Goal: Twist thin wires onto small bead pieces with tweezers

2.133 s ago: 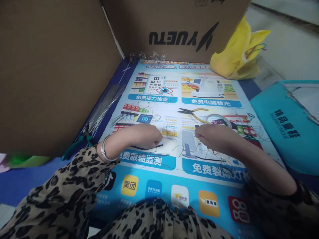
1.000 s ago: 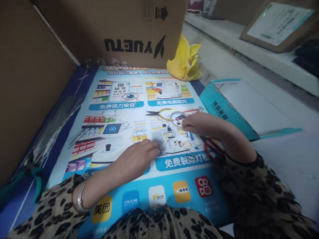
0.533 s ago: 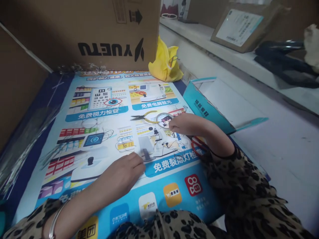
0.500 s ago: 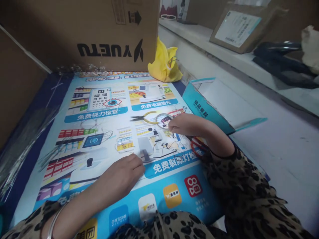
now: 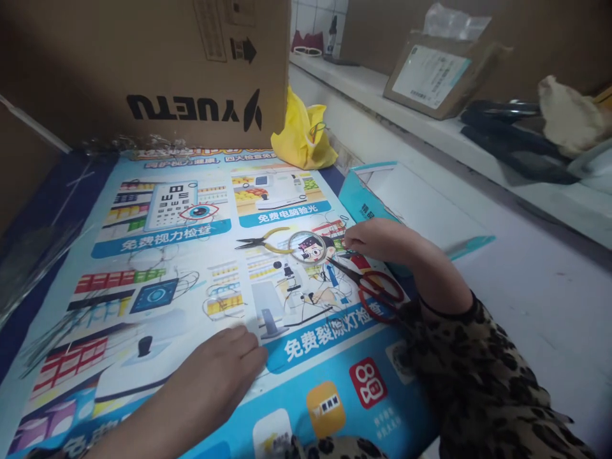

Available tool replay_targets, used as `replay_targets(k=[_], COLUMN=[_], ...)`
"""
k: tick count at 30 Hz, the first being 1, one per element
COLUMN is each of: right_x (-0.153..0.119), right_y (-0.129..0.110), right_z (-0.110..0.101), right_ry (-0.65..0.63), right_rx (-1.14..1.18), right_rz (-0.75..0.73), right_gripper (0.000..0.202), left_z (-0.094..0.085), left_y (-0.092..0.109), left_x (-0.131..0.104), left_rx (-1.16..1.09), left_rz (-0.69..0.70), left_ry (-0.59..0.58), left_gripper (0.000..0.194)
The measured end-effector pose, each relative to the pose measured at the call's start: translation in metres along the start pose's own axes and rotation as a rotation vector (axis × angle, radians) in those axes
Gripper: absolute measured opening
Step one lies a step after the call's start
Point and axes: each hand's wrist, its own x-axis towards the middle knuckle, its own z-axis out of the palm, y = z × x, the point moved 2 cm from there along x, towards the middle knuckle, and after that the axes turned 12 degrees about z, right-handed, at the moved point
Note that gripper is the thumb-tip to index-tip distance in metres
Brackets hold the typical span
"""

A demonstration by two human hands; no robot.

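Note:
My left hand (image 5: 234,360) rests on the printed poster sheet (image 5: 282,213), its fingers curled together. Whatever lies under those fingers, if anything, is hidden. Beside the teal box (image 5: 366,197), my right hand (image 5: 375,241) has its fingers bent closed, and I cannot make out anything in them. Just left of it lies a pale round hoop (image 5: 290,250), touching or overlapping the yellow handles of a pair of pliers (image 5: 261,242). Red-handled scissors (image 5: 361,280) lie below the right hand, tips toward the hoop. Thin wires (image 5: 224,306) are scattered over the sheet.
A large cardboard box (image 5: 201,70) stands at the back. A yellow bag (image 5: 306,137) sits beside it. Along the right runs a white ledge (image 5: 363,83) bearing a labelled carton (image 5: 425,80) and dark items. Clear plastic wrap (image 5: 33,268) lies at the left.
My right hand has moved right, off the hoop, which now shows whole. More of the scissors is uncovered. The camera has shifted, while my left hand stays on the sheet.

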Motion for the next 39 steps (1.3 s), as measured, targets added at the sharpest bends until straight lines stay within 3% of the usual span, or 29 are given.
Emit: replay_targets(k=[9, 14, 16, 20, 29, 39], right_x=[-0.008, -0.011, -0.01, -0.004, 0.015, 0.028], right_y=[0.018, 0.021, 0.019, 0.015, 0.011, 0.004], right_z=[0.0, -0.01, -0.009, 0.003, 0.028, 0.02], right_ry=[-0.031, 0.138, 0.106, -0.044, -0.073, 0.049], right_rx=[-0.02, -0.088, -0.113, -0.126, -0.128, -0.064], right_rz=[0.112, 0.284, 0.315, 0.319, 0.298, 0.245], right_gripper=[0.026, 0.03, 0.03, 0.028, 0.025, 0.031], left_z=[-0.004, -0.005, -0.005, -0.004, 0.0, 0.003], left_y=[0.0, -0.001, 0.0, 0.001, 0.0, 0.0], left_x=[0.003, 0.003, 0.002, 0.002, 0.002, 0.001], left_rx=[-0.002, -0.011, -0.006, -0.005, -0.037, 0.003], left_rz=[0.018, 0.068, 0.068, 0.054, 0.031, 0.05], left_ry=[-0.062, -0.017, 0.015, 0.021, 0.001, 0.036], left_gripper=[0.027, 0.028, 0.026, 0.024, 0.023, 0.022])
